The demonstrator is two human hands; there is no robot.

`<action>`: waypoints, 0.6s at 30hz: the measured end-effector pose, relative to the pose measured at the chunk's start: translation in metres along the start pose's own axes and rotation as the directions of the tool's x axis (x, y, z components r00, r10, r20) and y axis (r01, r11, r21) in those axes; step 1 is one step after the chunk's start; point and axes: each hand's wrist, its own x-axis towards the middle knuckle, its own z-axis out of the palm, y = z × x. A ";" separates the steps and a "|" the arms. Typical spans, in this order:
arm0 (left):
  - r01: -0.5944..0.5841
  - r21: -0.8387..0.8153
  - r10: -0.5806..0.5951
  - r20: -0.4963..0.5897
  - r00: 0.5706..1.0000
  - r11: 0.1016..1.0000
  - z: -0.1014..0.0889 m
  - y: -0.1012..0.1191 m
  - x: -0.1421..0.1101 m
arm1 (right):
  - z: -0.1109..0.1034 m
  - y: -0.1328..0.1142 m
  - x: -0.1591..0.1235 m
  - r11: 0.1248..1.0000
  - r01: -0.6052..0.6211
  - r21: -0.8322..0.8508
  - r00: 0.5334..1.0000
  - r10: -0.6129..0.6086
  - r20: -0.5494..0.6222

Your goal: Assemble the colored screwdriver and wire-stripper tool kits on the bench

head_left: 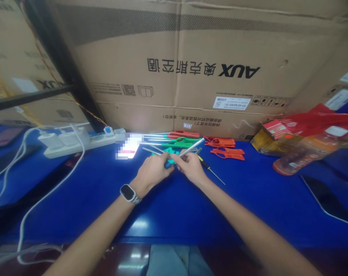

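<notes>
My left hand (155, 170), with a watch (128, 193) at the wrist, is closed around a teal-green lighter body (170, 162), mostly hidden by the fingers. Close beside it, my right hand (193, 168) pinches a shiny metal tube (193, 147) that slants up to the right. Whether tube and body are joined I cannot tell. Just behind the hands lie green long-necked lighters (181, 143) and a red one (185, 134), their metal tubes pointing left. Orange lighter shells (227, 153) rest to the right. A screwdriver (204, 162) with a yellow-and-black handle lies beside my right hand.
A large cardboard box (174, 88) walls off the back of the blue table (174, 214). At left are a power strip (76, 143), white cables and a glowing phone screen (130, 147). To the right stand a tilted drink bottle (306, 153), a small carton (265, 142) and a dark tablet-like device (329, 197).
</notes>
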 end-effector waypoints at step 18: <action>-0.043 -0.078 0.037 -0.075 0.996 0.996 0.003 0.004 -0.004 | 0.004 -0.003 -0.006 0.990 -0.107 0.087 0.990 0.098 0.099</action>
